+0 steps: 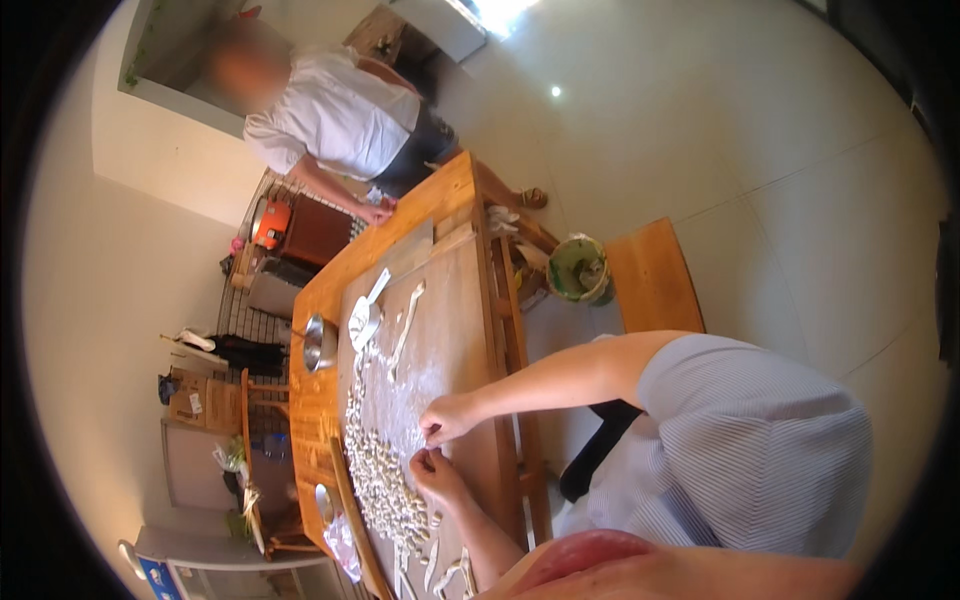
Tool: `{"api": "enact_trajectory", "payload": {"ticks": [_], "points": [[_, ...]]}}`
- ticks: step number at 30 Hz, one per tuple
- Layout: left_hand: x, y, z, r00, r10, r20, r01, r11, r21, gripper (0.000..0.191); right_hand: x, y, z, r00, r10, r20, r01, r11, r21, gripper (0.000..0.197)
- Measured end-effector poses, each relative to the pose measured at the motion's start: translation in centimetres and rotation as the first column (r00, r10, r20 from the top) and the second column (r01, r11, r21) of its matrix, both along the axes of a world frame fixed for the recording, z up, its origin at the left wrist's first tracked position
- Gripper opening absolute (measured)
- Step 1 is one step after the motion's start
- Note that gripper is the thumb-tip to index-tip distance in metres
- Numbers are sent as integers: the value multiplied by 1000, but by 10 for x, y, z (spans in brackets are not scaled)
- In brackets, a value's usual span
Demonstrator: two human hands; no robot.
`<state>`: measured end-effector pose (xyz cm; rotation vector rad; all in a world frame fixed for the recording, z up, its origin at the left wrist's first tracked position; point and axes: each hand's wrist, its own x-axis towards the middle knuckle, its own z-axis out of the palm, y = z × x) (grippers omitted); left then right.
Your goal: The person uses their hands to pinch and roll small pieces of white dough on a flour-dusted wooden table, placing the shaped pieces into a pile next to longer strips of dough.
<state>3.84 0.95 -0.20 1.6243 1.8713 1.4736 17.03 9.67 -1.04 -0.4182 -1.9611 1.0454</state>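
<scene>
Over a floured board (pixel 469 330), my right hand (pixel 450 418) and my left hand (pixel 437 472) meet almost fingertip to fingertip. Both have curled fingers with thumb and forefinger close together; whether a bit of dough is pinched between them is too small to tell. Just beyond my left hand spreads a heap of small dough pieces (pixel 379 480). A dough rope (pixel 409 330) lies on the board to the right. Several dough strips (pixel 450 574) rest on its left end. Flour fills a white scoop (pixel 365 315) at the far edge.
A metal bowl (pixel 320 345) and a plastic bag (pixel 343 544) sit on the wooden table (pixel 311 427) beyond the board, near a long wooden rod (pixel 352 510). Another person (pixel 345 112) stands at the table's right end. On the floor are a bucket (pixel 577 270) and a wooden stool (pixel 656 274).
</scene>
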Motion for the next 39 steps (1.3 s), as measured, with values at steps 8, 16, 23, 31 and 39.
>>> {"api": "enact_trajectory", "payload": {"ticks": [8, 16, 23, 31, 39], "points": [[-2, -5, 1, 1000, 15, 1, -15, 1000, 21, 9, -5, -5, 1, 1000, 23, 0, -23, 999, -38, 17], [3, -8, 7, 996, 20, -92, -22, 1000, -18, 8, -4, -2, 1, 999, 21, 44, -21, 1000, 8, 18], [6, -5, 4, 991, -1, -133, 8, 999, 46, 10, 0, -4, 0, 999, 40, 0, -40, 999, -15, 18], [-2, -6, 7, 970, 93, -227, -102, 994, -28, 11, -10, -3, -1, 1000, -2, 14, 1, 999, 32, 18], [0, 0, -1, 973, 15, -230, -5, 999, 43, 13, -2, 3, -5, 1000, 9, -1, -9, 999, 36, 16]]}}
